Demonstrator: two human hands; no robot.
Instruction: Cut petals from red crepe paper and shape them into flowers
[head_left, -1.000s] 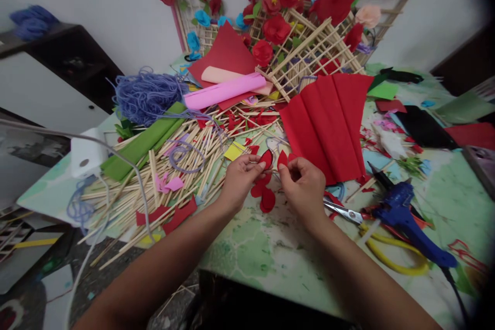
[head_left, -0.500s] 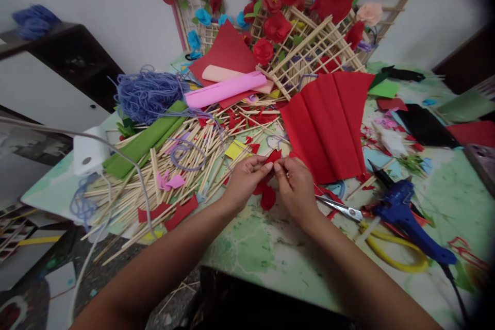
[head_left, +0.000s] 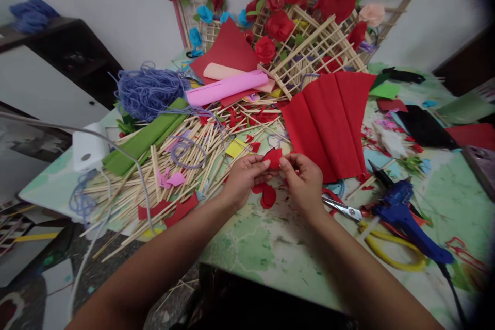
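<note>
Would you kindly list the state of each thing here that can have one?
red paper petal: pinched between both hands
left hand: closed on the petal
right hand: closed on the petal
scissors: lying flat, blades shut
glue gun: lying on its side
red crepe sheet: unfolded, creased
pink crepe roll: rolled up

Small red paper petal (head_left: 274,157), pinched upright between both hands' fingertips above more red petals (head_left: 266,195).
</note>
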